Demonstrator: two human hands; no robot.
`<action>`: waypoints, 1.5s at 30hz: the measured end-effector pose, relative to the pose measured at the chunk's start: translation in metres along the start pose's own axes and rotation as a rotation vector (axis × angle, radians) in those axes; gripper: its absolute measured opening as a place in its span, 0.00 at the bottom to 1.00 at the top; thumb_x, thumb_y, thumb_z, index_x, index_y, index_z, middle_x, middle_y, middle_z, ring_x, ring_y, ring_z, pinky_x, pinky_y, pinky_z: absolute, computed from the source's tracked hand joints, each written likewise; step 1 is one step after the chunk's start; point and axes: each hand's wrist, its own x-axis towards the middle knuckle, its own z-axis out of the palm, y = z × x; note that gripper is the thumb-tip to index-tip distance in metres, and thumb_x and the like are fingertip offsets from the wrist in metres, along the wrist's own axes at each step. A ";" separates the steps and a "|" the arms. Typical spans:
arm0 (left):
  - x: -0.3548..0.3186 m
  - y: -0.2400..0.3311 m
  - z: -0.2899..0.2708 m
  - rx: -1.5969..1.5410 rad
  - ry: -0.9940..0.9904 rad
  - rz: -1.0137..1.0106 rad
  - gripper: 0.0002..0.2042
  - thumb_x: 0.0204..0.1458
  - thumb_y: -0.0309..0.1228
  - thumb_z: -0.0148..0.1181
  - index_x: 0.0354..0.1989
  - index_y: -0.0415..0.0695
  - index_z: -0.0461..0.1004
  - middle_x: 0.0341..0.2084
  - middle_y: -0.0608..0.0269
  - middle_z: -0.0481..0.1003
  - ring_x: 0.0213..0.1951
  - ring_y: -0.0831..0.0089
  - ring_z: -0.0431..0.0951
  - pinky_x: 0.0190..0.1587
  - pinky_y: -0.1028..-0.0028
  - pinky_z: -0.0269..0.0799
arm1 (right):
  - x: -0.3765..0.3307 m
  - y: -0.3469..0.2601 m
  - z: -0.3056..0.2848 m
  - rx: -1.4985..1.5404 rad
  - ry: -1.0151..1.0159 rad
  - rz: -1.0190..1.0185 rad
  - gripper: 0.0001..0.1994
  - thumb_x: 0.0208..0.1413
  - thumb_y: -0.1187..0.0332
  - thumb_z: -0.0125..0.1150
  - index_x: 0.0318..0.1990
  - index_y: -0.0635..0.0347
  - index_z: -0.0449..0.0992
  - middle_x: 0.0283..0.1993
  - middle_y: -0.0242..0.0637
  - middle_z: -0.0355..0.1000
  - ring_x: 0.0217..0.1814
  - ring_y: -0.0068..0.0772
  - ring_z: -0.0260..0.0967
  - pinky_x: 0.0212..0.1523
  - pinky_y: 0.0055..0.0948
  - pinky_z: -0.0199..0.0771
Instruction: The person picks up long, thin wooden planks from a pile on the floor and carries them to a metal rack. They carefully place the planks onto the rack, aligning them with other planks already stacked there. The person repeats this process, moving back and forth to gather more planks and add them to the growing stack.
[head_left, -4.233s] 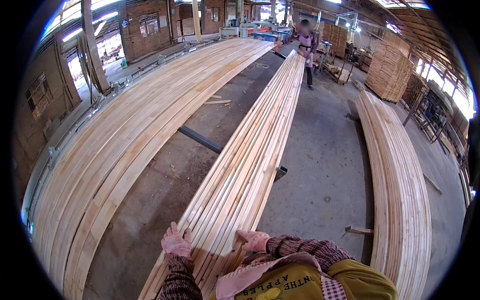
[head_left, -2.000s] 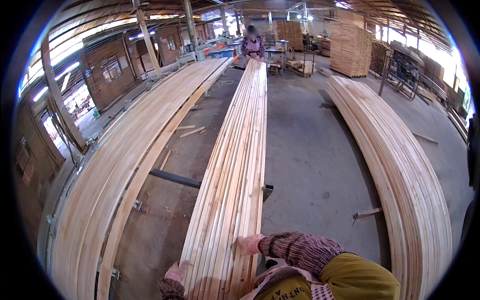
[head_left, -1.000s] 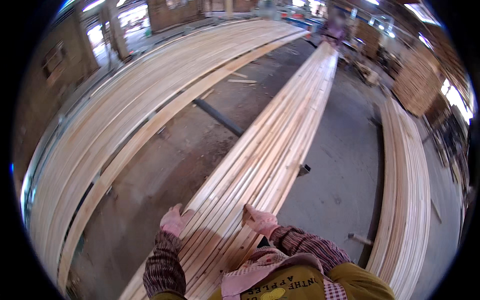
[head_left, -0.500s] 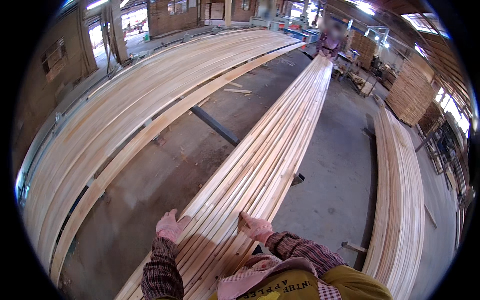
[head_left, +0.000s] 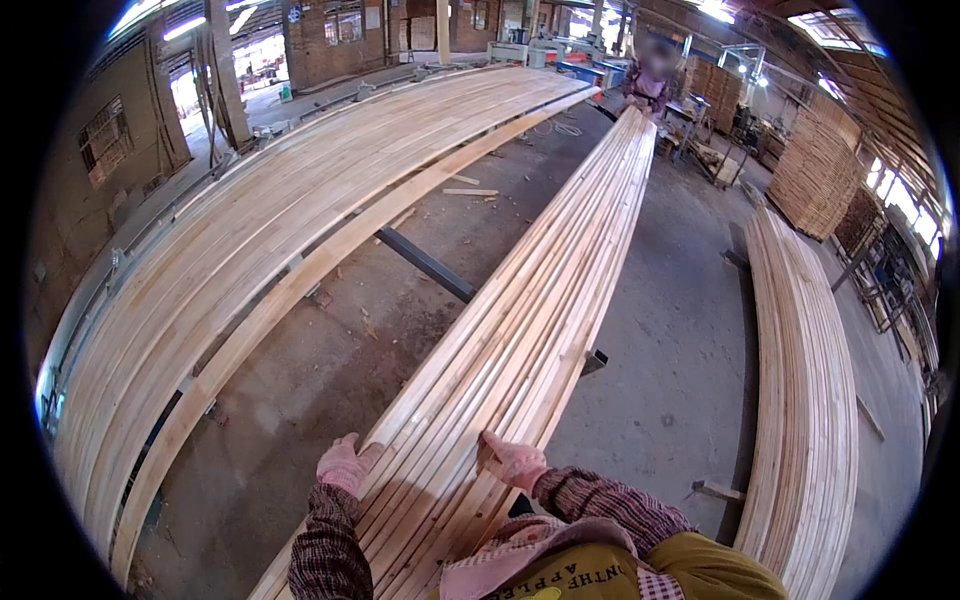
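Your long stack of pale wooden planks (head_left: pixel 540 320) runs from your chest toward the far person (head_left: pixel 648 80). Your gloved left hand (head_left: pixel 345 463) cups its left edge; your right hand (head_left: pixel 512 462) lies flat on top, fingers loosely spread.

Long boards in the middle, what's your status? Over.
Left hand flat on long board stack, left edge. Right hand flat on top, right side. Another person stands at the far end.
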 end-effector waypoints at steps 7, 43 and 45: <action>0.008 0.021 -0.001 0.008 0.000 0.079 0.39 0.54 0.61 0.56 0.65 0.41 0.66 0.61 0.43 0.68 0.62 0.51 0.69 0.64 0.58 0.65 | -0.011 0.000 -0.017 0.065 -0.105 0.134 0.37 0.60 0.45 0.54 0.74 0.44 0.51 0.56 0.52 0.74 0.55 0.54 0.74 0.53 0.44 0.74; 0.002 -0.022 0.024 0.236 0.260 0.224 0.35 0.52 0.54 0.61 0.61 0.42 0.66 0.56 0.47 0.70 0.57 0.48 0.71 0.59 0.54 0.65 | -0.030 0.016 -0.019 0.216 -0.315 0.112 0.46 0.53 0.52 0.55 0.77 0.49 0.40 0.66 0.52 0.67 0.66 0.50 0.67 0.62 0.42 0.68; 0.005 -0.022 0.026 0.288 0.313 0.235 0.34 0.51 0.54 0.61 0.61 0.42 0.66 0.56 0.47 0.70 0.56 0.49 0.71 0.58 0.54 0.66 | -0.032 0.010 -0.024 0.214 -0.341 0.108 0.46 0.53 0.53 0.55 0.77 0.49 0.40 0.67 0.51 0.66 0.67 0.50 0.67 0.62 0.42 0.68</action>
